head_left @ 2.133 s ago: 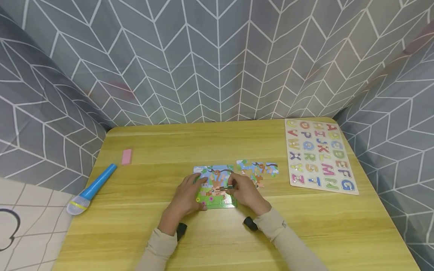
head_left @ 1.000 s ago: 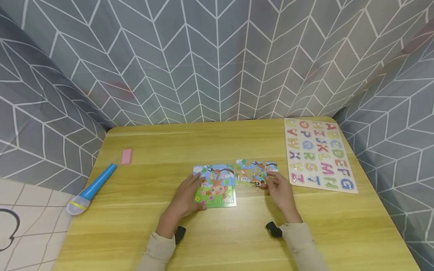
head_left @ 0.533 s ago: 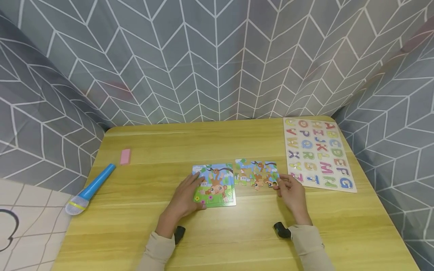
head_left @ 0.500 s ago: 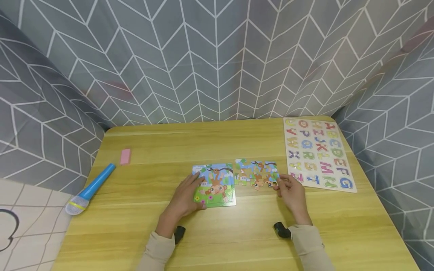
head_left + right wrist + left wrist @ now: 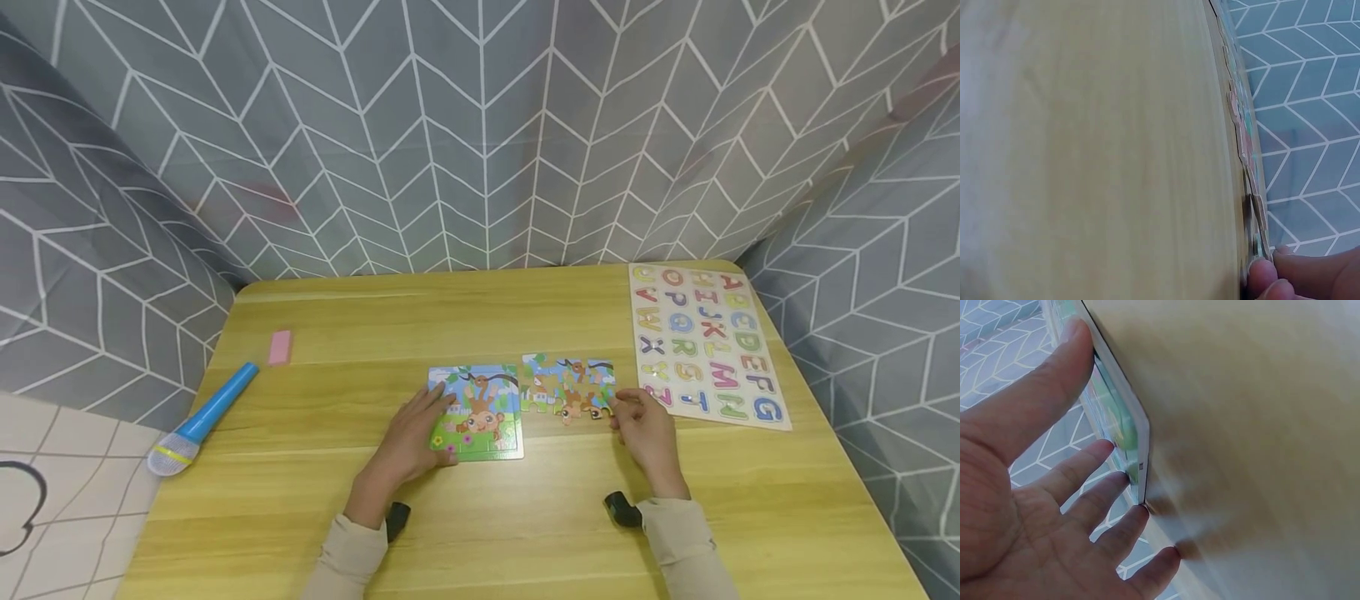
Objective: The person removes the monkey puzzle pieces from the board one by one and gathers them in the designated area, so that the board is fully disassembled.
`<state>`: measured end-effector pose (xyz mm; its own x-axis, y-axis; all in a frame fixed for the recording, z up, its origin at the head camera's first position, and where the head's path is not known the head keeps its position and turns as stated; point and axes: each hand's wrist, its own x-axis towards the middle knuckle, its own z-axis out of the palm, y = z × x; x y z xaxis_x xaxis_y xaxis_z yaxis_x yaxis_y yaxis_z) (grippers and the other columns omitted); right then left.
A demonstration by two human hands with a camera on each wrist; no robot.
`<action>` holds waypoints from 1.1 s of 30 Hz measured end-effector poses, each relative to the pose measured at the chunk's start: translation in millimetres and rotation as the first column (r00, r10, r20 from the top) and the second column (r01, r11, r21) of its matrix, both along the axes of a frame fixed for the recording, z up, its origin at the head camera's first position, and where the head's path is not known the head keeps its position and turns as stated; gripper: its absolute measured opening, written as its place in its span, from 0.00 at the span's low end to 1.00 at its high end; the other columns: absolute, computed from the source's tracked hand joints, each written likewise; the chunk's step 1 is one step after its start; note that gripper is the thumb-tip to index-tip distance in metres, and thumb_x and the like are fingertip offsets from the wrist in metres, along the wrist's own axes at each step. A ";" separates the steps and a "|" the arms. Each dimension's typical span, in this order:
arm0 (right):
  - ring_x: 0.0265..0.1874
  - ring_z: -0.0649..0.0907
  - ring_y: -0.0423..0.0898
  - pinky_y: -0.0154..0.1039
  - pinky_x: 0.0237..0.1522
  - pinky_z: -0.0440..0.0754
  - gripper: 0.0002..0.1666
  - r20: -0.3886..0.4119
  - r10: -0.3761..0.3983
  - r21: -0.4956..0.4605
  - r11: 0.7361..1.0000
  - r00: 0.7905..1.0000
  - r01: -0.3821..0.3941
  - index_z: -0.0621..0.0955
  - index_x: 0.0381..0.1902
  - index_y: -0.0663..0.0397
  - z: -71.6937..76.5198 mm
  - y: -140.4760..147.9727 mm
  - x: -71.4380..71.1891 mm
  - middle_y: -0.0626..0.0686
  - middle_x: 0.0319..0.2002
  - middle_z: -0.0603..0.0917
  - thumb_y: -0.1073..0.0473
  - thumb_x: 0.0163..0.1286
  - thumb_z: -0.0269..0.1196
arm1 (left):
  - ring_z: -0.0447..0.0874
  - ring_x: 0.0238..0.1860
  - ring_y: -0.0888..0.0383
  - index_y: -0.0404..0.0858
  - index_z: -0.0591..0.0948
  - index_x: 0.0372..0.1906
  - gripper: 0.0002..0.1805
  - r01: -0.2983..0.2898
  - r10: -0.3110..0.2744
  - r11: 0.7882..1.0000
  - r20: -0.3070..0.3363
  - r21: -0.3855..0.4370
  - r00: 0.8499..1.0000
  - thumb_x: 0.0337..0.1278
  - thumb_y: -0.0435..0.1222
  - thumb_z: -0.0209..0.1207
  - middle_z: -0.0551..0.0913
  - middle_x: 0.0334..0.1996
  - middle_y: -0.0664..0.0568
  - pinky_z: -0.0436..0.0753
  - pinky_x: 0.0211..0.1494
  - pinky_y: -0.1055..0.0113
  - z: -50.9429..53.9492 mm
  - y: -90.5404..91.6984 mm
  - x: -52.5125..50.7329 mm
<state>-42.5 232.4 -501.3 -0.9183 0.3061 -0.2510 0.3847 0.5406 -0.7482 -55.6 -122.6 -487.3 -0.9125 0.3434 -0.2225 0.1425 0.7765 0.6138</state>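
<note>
A square monkey jigsaw puzzle board (image 5: 491, 421) lies mid-table, and my left hand (image 5: 412, 433) rests along its left side. The left wrist view shows the thumb on the board (image 5: 1124, 419) and the other fingers spread at its edge and on the table. To the right lies a cluster of loose puzzle pieces (image 5: 573, 387), also showing a monkey. My right hand (image 5: 647, 433) pinches a puzzle piece (image 5: 598, 412) at the cluster's lower right corner. In the right wrist view this piece (image 5: 1260, 222) tilts slightly up from the tabletop between thumb and fingertips.
An alphabet board (image 5: 708, 346) lies at the right rear. On the left are a pink block (image 5: 280, 347) and a blue toy microphone (image 5: 206, 421) near the table's edge. Patterned grey curtain (image 5: 480, 133) hangs behind the wooden table (image 5: 360, 333).
My right hand has left the board, where it held a piece, and moved right to the loose pieces. It now pinches the lower right one. My left hand has stayed in place.
</note>
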 end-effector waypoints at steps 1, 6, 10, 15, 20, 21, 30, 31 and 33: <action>0.18 0.80 0.41 0.33 0.19 0.73 0.19 0.001 0.001 0.003 1.000 1.000 -0.001 0.78 0.58 0.57 -0.3 0.3 0.1 0.52 0.26 0.88 0.52 0.77 0.57 | 0.47 0.82 0.39 0.39 0.67 0.75 0.51 0.002 -0.002 1.000 -0.002 -0.003 1.000 0.41 0.37 0.78 0.57 0.80 0.44 0.50 0.81 0.37 -0.2 0.0 0.1; 0.20 0.79 0.41 0.35 0.23 0.73 0.20 -0.005 0.011 0.040 0.999 1.000 -0.011 0.78 0.58 0.59 0.2 2.2 1.8 0.55 0.28 0.87 0.51 0.78 0.56 | 0.47 0.82 0.41 0.41 0.67 0.75 0.50 -0.011 0.011 1.000 0.003 0.006 1.000 0.41 0.37 0.78 0.56 0.80 0.44 0.51 0.82 0.39 -0.7 0.8 1.8; 0.19 0.74 0.41 0.34 0.21 0.71 0.20 -0.045 -0.007 0.056 0.998 0.999 0.010 0.80 0.57 0.59 1.9 -0.8 3.6 0.54 0.24 0.83 0.52 0.77 0.56 | 0.49 0.81 0.40 0.42 0.69 0.74 0.48 -0.031 0.031 0.999 -0.008 0.039 0.999 0.43 0.37 0.77 0.57 0.80 0.44 0.57 0.79 0.38 -0.3 -0.2 5.6; 0.12 0.68 0.39 0.30 0.14 0.66 0.16 -0.179 0.045 0.060 0.998 0.983 -0.035 0.81 0.52 0.63 7.7 -21.2 -0.4 0.53 0.19 0.78 0.58 0.74 0.60 | 0.62 0.76 0.41 0.42 0.72 0.71 0.43 -0.058 0.060 0.997 -0.058 0.047 0.996 0.46 0.37 0.76 0.66 0.75 0.44 0.70 0.74 0.42 0.2 -3.5 10.4; 0.14 0.72 0.38 0.29 0.16 0.68 0.12 -0.237 0.111 0.030 0.994 0.965 -0.107 0.84 0.47 0.64 14.6 -51.1 -6.0 0.56 0.20 0.82 0.61 0.70 0.65 | 0.70 0.68 0.43 0.41 0.75 0.69 0.39 -0.061 0.065 0.997 -0.103 0.043 0.993 0.48 0.37 0.75 0.75 0.65 0.44 0.75 0.69 0.45 -1.6 -3.3 10.3; 0.15 0.73 0.38 0.29 0.16 0.68 0.12 -0.237 0.125 0.021 0.992 0.963 -0.124 0.84 0.47 0.63 15.3 -56.8 -6.9 0.56 0.21 0.82 0.61 0.69 0.65 | 0.71 0.68 0.44 0.41 0.75 0.69 0.39 -0.059 0.062 0.998 -0.107 0.036 0.992 0.48 0.37 0.75 0.76 0.64 0.45 0.75 0.69 0.46 -1.8 -2.9 10.0; 0.15 0.72 0.37 0.26 0.18 0.69 0.14 -0.238 0.289 0.012 0.956 0.927 -0.295 0.84 0.47 0.63 14.9 -96.2 -9.1 0.51 0.21 0.78 0.63 0.65 0.69 | 0.73 0.66 0.44 0.39 0.77 0.66 0.42 -0.004 -0.001 0.999 -0.134 -0.034 0.991 0.38 0.35 0.80 0.78 0.62 0.45 0.76 0.69 0.46 -1.8 1.5 9.8; 0.16 0.73 0.38 0.27 0.19 0.69 0.14 -0.233 0.304 0.016 0.951 0.924 -0.308 0.84 0.47 0.62 14.8 -100.4 -8.6 0.51 0.21 0.79 0.62 0.64 0.70 | 0.73 0.65 0.44 0.39 0.77 0.66 0.42 0.001 -0.006 0.999 -0.137 -0.035 0.991 0.38 0.35 0.80 0.78 0.62 0.46 0.76 0.69 0.46 -1.8 1.9 9.8; 0.16 0.72 0.37 0.27 0.20 0.69 0.15 -0.223 0.344 0.028 0.937 0.912 -0.347 0.84 0.46 0.61 14.6 -108.2 -7.2 0.49 0.21 0.79 0.62 0.63 0.71 | 0.74 0.64 0.45 0.40 0.78 0.65 0.41 0.009 -0.015 0.999 -0.147 -0.037 0.989 0.39 0.34 0.79 0.78 0.61 0.46 0.76 0.68 0.47 -1.6 3.2 9.5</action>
<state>-49.6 124.1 -486.6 -0.9986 -0.0423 -0.0309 -0.0007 0.6006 -0.7995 -46.1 -119.4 -488.9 -0.9320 0.3486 -0.0987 0.2385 0.7954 0.5572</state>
